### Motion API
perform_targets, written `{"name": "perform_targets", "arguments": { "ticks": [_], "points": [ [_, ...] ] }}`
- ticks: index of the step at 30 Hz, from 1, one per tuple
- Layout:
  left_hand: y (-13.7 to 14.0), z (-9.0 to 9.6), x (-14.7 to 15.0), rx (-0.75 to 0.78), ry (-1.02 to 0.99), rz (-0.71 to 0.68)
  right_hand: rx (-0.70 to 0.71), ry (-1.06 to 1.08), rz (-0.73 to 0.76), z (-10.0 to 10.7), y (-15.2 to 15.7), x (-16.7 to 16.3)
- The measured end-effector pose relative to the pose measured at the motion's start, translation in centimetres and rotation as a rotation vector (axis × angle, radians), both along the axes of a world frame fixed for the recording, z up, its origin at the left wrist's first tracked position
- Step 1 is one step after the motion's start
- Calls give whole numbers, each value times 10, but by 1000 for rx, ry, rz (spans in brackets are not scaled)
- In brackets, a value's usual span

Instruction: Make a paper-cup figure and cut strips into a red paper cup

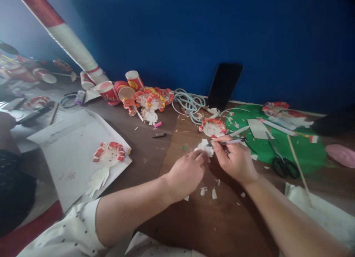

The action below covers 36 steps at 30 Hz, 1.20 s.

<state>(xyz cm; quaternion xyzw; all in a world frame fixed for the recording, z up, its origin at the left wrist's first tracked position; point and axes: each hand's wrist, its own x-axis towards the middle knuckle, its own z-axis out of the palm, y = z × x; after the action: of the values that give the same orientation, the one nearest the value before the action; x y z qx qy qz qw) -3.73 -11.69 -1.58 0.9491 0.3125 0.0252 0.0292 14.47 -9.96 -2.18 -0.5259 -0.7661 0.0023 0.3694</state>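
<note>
My right hand [235, 159] is closed round a pen [232, 141] with a clear barrel and dark end. Its tip meets a small white paper cutout [204, 146] on the brown table. The fingers of my left hand [187, 172] are bent together and press on the cutout's near edge; part of the paper is hidden under them. Just behind lies a paper face with a red and white curled rim [213, 127]. A similar paper figure [111, 155] rests on a large white sheet [69, 161] at the left.
Black-handled scissors [285, 167] and a wooden stick [299, 170] lie by a green sheet [307, 155] at the right. A phone [225, 85] leans on the blue wall, beside a coiled pale cable [190, 101]. Red and white paper cups [108, 92] stand back left. Paper scraps [214, 193] dot the table.
</note>
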Motion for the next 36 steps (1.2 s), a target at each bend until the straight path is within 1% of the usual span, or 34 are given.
{"name": "perform_targets", "arguments": {
  "ticks": [5, 13, 19, 27, 36],
  "points": [
    [-1, -1, 0, 21, -7, 5, 13, -10, -11, 0, 0, 1],
    [0, 0, -1, -11, -12, -6, 17, -6, -9, 1, 0, -1],
    [-1, 1, 0, -8, -3, 1, -3, -4, -6, 0, 0, -2],
    [-1, 0, 0, -12, -5, 4, 22, -18, -11, 0, -1, 0],
    [-1, 2, 0, -19, -1, 1, 12, -19, -11, 0, 0, -1]
  ]
}}
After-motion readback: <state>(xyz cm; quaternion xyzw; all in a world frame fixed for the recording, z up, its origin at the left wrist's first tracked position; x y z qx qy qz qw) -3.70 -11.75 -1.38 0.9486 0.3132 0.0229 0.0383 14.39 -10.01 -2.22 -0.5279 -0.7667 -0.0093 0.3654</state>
